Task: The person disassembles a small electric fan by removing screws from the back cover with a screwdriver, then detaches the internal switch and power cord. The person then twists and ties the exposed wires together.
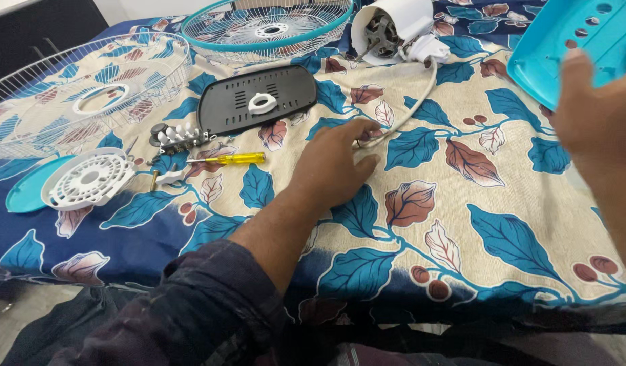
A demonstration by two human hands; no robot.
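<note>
One head-worn camera looks down and forward from close above the bed (462, 224), over the person's own arms, facing the fan parts at its far edge.

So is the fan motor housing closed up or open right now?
Open. The white motor housing lies on its side on the cloth, its open end showing the bare motor windings, and both wire grilles lie separately.

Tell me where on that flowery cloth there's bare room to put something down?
The widest bare stretch lies between the left hand and the right hand, running to the near edge of the cloth. It is crowded at far left, around the screwdriver, black plate and white grille.
</note>
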